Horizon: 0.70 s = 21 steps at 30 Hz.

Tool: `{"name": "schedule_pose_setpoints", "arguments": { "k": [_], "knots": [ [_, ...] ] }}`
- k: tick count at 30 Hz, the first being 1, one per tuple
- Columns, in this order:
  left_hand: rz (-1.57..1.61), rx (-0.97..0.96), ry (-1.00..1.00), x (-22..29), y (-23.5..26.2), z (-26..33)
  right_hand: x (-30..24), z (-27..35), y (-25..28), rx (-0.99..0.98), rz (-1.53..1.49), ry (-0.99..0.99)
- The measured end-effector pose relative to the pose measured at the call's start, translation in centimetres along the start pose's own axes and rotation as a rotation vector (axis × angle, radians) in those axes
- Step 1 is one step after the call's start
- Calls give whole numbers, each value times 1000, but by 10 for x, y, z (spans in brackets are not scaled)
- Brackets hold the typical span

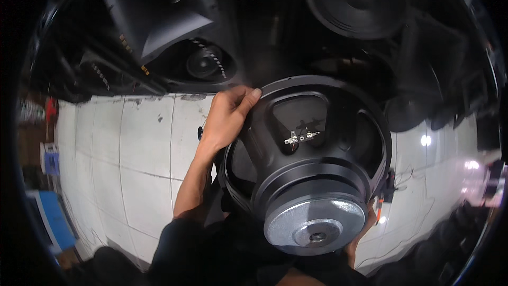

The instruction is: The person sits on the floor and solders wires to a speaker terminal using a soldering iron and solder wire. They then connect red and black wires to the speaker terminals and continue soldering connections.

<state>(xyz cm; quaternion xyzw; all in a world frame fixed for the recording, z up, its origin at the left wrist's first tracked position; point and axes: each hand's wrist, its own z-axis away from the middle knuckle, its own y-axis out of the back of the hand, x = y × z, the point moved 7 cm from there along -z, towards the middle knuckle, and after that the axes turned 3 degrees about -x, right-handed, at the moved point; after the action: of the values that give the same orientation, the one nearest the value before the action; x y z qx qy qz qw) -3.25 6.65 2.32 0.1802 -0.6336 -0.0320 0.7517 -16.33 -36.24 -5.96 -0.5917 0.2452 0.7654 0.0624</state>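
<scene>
A large black loudspeaker driver (338, 151) is held up in front of me, its back toward me. The silver magnet plate (288, 228) at its rear points down and nearer to me. Two metal terminals (301, 138) sit on a small strip on the frame. My left hand (227, 114) grips the upper left of the rim, thumb on the near face and fingers behind it. Low on the right side, my right hand (365, 228) shows only in part beside the magnet; its fingers are hidden behind the driver.
Beyond stand black speaker cabinets with a grey horn (180, 34), a round woofer (360, 0) and a striped cable (211, 55). White floor tiles (143, 143) spread below. An orange-handled tool (379, 209) and thin cables lie right. A blue box (53, 220) stands far left.
</scene>
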Motion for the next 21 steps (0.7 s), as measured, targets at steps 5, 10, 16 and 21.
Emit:
{"name": "schedule_pose_setpoints", "arguments": {
  "k": [5, 10, 16, 21],
  "knots": [
    [-77, 11, -51, -4, -17, -11, 14, 1, 3, -59, 160, -32],
    [-142, 26, -14, -11, -19, -5, 10, 5, -1, -82, 190, -125],
    [-145, 115, -57, -13, -8, 5, 26, -1, 3, -167, 160, -103],
    [-162, 56, 113, -41, 18, 16, 17, -32, 8, -222, 398, 127]
  ]
}}
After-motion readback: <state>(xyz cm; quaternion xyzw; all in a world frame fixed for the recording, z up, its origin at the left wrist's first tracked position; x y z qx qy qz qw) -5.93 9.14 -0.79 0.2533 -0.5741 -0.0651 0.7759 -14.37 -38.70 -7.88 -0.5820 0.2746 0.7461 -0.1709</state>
